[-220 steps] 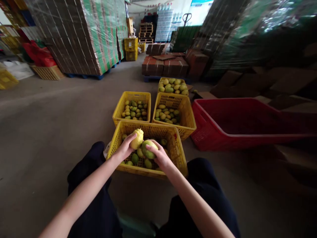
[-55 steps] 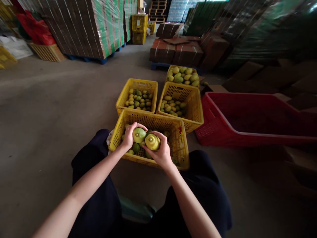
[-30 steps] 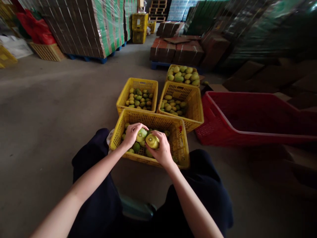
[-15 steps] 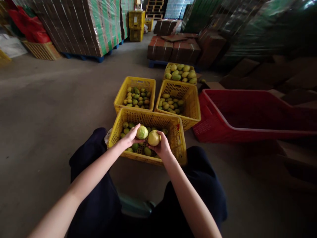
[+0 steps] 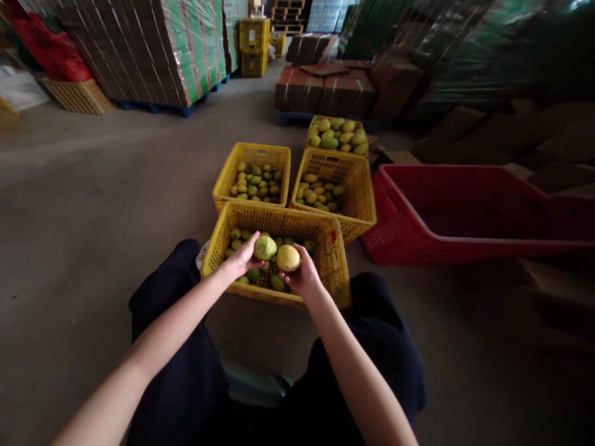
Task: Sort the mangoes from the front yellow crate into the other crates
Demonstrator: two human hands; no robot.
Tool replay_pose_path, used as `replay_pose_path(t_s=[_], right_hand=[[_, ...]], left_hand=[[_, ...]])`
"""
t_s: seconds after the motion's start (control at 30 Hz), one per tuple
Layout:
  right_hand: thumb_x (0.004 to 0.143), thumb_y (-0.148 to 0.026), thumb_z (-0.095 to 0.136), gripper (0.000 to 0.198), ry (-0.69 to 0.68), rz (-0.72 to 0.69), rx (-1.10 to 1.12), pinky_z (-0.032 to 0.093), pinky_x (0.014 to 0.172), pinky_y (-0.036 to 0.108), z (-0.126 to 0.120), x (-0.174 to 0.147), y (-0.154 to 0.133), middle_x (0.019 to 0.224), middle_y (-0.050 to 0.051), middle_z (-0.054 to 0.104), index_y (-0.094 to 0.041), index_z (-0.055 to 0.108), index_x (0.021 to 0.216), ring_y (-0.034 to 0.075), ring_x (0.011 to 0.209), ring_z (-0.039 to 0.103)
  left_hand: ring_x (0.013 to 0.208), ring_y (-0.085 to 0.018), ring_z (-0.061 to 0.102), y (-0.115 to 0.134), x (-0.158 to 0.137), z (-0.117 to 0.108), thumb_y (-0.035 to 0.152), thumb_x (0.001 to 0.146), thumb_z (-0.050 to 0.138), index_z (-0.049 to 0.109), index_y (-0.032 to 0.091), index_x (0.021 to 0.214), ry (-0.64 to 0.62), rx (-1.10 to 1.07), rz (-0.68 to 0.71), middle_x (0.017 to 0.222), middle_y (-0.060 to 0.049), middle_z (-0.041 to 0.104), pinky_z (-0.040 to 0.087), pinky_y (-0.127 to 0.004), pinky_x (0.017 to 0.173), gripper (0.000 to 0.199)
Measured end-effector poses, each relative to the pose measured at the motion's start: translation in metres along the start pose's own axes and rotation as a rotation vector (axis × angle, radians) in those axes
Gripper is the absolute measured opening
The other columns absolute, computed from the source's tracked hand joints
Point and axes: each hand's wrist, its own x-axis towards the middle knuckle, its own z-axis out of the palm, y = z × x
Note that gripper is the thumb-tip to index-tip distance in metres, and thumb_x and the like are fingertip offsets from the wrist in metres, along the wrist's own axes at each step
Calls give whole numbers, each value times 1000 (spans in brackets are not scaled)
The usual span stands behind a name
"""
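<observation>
My left hand (image 5: pixel 244 257) is closed around a rounded green fruit (image 5: pixel 264 248) with a mottled skin. My right hand (image 5: pixel 304 272) grips a smooth pale yellow fruit (image 5: pixel 288 257), thumb at its right side and fingers beneath. Both fruits are held side by side above the nearest yellow crate (image 5: pixel 325 282), which stands between my knees. Inside that crate lie several green oval fruits (image 5: pixel 277 282), partly hidden by my hands. Which kind of fruit these are, I cannot tell for sure.
Just beyond stand a left yellow crate (image 5: pixel 223 179) and a right yellow crate (image 5: pixel 360 198), each with several yellow-green fruits. A fuller crate (image 5: pixel 337 148) is behind them. At right is a large red bin (image 5: pixel 395 229). Wrapped pallet stacks (image 5: pixel 195 56) line the back.
The green fruit has turned a little in my left hand and shows a more mottled side. The yellow fruit seems slightly turned too. The crates have not moved.
</observation>
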Motion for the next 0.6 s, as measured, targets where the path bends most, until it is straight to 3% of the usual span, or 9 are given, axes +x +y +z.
replay_pose_path(t_s=[0.5, 0.6], right_hand=[[93, -44, 35, 36, -13, 36, -3, 26, 20, 15, 1, -5, -1, 46, 2, 55, -17, 53, 79, 10, 27, 44], [93, -45, 35, 36, -31, 47, 10, 27, 21, 14, -2, -3, 0, 45, 2, 54, -17, 52, 78, 10, 28, 44]], left_hand=[[44, -10, 51, 1, -2, 2, 56, 91, 47, 65, 16, 86, -8, -9, -39, 66, -5, 62, 43, -19, 38, 44], [45, -11, 53, -2, 2, 0, 54, 92, 46, 65, 17, 85, -48, 26, 69, 65, -5, 62, 45, -20, 39, 42]])
